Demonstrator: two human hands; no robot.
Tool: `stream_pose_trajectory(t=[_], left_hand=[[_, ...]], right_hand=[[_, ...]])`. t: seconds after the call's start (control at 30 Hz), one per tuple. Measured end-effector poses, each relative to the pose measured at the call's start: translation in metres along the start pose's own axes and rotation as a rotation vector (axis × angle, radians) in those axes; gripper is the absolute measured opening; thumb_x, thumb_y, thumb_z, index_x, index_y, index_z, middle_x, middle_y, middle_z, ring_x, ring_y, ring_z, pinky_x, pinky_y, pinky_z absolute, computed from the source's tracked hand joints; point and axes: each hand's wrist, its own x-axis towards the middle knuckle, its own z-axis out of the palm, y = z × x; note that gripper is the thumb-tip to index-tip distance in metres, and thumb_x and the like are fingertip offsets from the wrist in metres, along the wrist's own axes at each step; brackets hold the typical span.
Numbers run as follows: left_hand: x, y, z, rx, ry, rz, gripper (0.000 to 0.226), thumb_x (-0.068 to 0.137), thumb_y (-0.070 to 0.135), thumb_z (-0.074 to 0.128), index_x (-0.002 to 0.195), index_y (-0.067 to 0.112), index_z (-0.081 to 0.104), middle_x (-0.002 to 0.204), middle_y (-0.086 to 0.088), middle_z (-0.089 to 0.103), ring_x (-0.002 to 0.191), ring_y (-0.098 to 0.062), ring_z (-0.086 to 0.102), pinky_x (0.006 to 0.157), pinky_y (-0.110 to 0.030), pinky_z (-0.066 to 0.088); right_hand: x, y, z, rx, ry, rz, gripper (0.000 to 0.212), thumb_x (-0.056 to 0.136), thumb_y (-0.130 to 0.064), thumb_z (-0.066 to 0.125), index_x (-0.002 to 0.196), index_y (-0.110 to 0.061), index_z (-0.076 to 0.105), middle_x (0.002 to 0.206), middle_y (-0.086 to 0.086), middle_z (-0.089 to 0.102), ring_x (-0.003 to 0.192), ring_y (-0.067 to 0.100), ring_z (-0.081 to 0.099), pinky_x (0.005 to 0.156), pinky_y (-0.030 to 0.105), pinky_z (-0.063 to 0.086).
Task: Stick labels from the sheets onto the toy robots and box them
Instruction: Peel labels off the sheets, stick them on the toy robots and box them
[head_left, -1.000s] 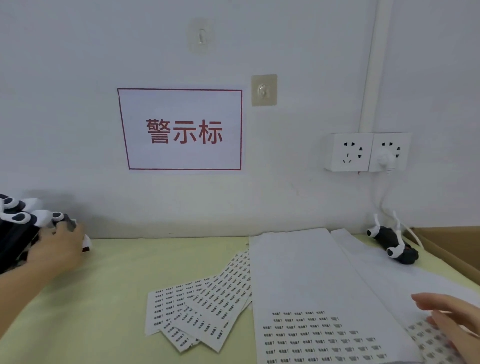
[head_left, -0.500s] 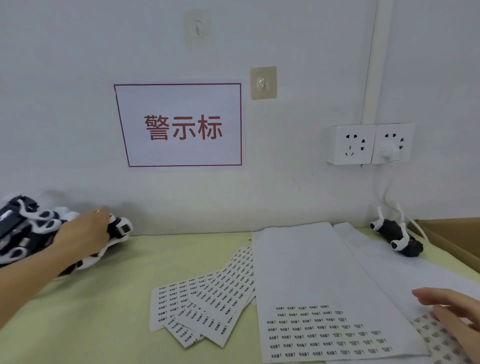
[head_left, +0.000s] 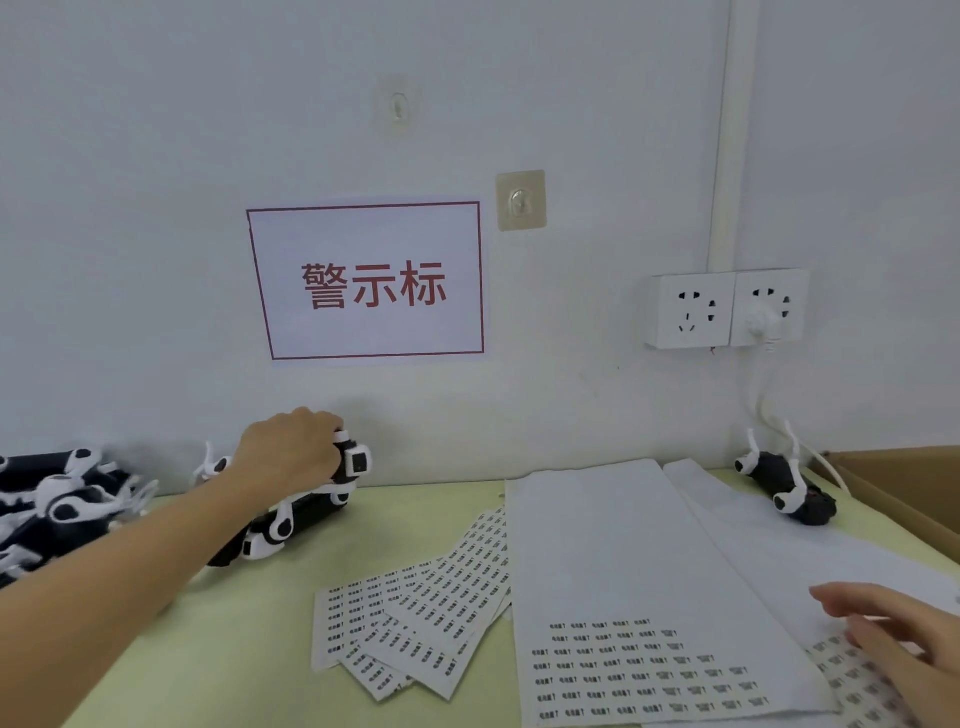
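My left hand (head_left: 288, 457) grips a black and white toy robot (head_left: 306, 512) from above, near the wall left of centre. A heap of more toy robots (head_left: 57, 509) lies at the far left. Another toy robot (head_left: 784, 486) lies on its back at the far right by the wall. A long label sheet (head_left: 618, 597) with printed labels at its near end lies in the middle. Under my right hand (head_left: 893, 631) is a second long sheet (head_left: 769, 551), on which its straight fingers rest. Several small label sheets (head_left: 415, 618) fan out left of the long one.
A cardboard box (head_left: 904, 488) stands at the right edge. A red-framed sign (head_left: 369, 283) hangs on the wall, with a double socket (head_left: 727, 309) and white cable to the right. The tabletop (head_left: 208, 649) is pale green.
My left hand has moved right along the wall, carrying the toy robot away from the heap at the left. The right hand has stayed on its sheet.
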Motion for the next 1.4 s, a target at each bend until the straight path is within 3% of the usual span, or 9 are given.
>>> stream_pose_trajectory(t=[0.2, 0.37, 0.5, 0.6, 0.73, 0.9, 1.03, 1.17, 1.4], left_hand=[[-0.01, 0.044, -0.028, -0.945, -0.015, -0.022, 0.035, 0.091, -0.001, 0.042, 0.094, 0.022, 0.069, 0.092, -0.007, 0.071, 0.081, -0.026, 0.065, 0.066, -0.031, 0.051], [-0.052, 0.118, -0.035, -1.769, -0.301, -0.027, 0.036, 0.091, -0.011, 0.044, 0.104, 0.013, 0.067, 0.095, -0.013, 0.077, 0.081, -0.034, 0.076, 0.059, -0.034, 0.059], [-0.098, 0.182, -0.009, -2.086, -0.629, -0.092, 0.036, 0.089, -0.011, 0.041, 0.116, 0.0, 0.061, 0.101, -0.022, 0.075, 0.081, -0.039, 0.074, 0.054, -0.031, 0.057], [-0.131, 0.218, 0.014, -2.154, -0.823, -0.098, 0.036, 0.089, -0.011, 0.037, 0.113, -0.005, 0.063, 0.101, -0.026, 0.073, 0.078, -0.04, 0.074, 0.057, -0.033, 0.059], [-0.147, 0.241, 0.039, -2.086, -0.922, -0.022, 0.036, 0.093, -0.013, 0.031, 0.112, -0.006, 0.06, 0.09, -0.023, 0.075, 0.077, -0.039, 0.073, 0.057, -0.036, 0.058], [-0.145, 0.242, 0.039, -1.8, -0.775, 0.371, 0.042, 0.071, -0.006, 0.048, 0.102, 0.005, 0.073, 0.094, -0.027, 0.071, 0.074, -0.037, 0.066, 0.056, -0.033, 0.053], [-0.141, 0.239, 0.033, -1.681, -0.548, 0.364, 0.038, 0.076, -0.004, 0.062, 0.103, 0.02, 0.074, 0.103, -0.013, 0.072, 0.079, -0.021, 0.067, 0.066, -0.031, 0.055], [-0.134, 0.228, 0.021, -1.746, -0.819, 0.552, 0.055, 0.076, 0.018, 0.068, 0.127, 0.036, 0.06, 0.114, 0.004, 0.065, 0.101, -0.017, 0.065, 0.095, -0.039, 0.055], [-0.131, 0.23, 0.022, -1.614, -0.456, 0.409, 0.037, 0.065, 0.038, 0.086, 0.099, 0.033, 0.071, 0.096, 0.009, 0.073, 0.092, -0.007, 0.07, 0.084, -0.026, 0.053]], right_hand=[[-0.003, -0.008, 0.003, -0.019, 0.03, -0.065, 0.041, 0.092, 0.005, 0.058, 0.09, -0.033, 0.074, 0.099, -0.002, 0.073, 0.081, 0.005, 0.063, 0.066, 0.006, 0.044], [-0.021, -0.034, 0.004, -0.122, 0.079, -0.252, 0.038, 0.087, 0.008, 0.062, 0.094, -0.027, 0.074, 0.091, -0.003, 0.071, 0.084, -0.005, 0.057, 0.062, 0.005, 0.042], [-0.031, -0.047, 0.006, -0.002, -0.019, -0.227, 0.03, 0.092, 0.0, 0.061, 0.097, -0.028, 0.071, 0.097, -0.005, 0.072, 0.083, 0.003, 0.063, 0.064, 0.014, 0.049], [-0.036, -0.055, 0.007, 0.147, -0.14, -0.118, 0.03, 0.095, -0.013, 0.061, 0.116, -0.034, 0.064, 0.109, -0.007, 0.071, 0.102, 0.013, 0.067, 0.083, 0.028, 0.055], [-0.043, -0.058, 0.004, 0.388, -0.298, -0.091, 0.051, 0.082, -0.036, 0.065, 0.13, -0.049, 0.054, 0.115, -0.016, 0.071, 0.099, 0.005, 0.071, 0.071, 0.019, 0.056], [-0.037, -0.057, 0.004, 0.372, -0.162, -0.093, 0.028, 0.091, -0.019, 0.065, 0.114, -0.034, 0.071, 0.1, -0.005, 0.075, 0.062, 0.013, 0.066, 0.061, 0.023, 0.054], [-0.037, -0.055, 0.002, 0.376, -0.001, -0.115, 0.021, 0.091, -0.022, 0.066, 0.108, -0.033, 0.073, 0.083, -0.006, 0.075, 0.051, 0.008, 0.058, 0.049, 0.013, 0.045], [-0.035, -0.054, 0.0, 0.369, 0.102, -0.152, 0.021, 0.092, -0.021, 0.066, 0.104, -0.035, 0.073, 0.088, -0.017, 0.074, 0.056, 0.0, 0.063, 0.05, 0.009, 0.045], [-0.038, -0.051, 0.007, 0.34, -0.031, -0.146, 0.046, 0.082, -0.032, 0.072, 0.125, -0.039, 0.06, 0.106, -0.015, 0.068, 0.086, 0.008, 0.071, 0.066, 0.018, 0.057]])
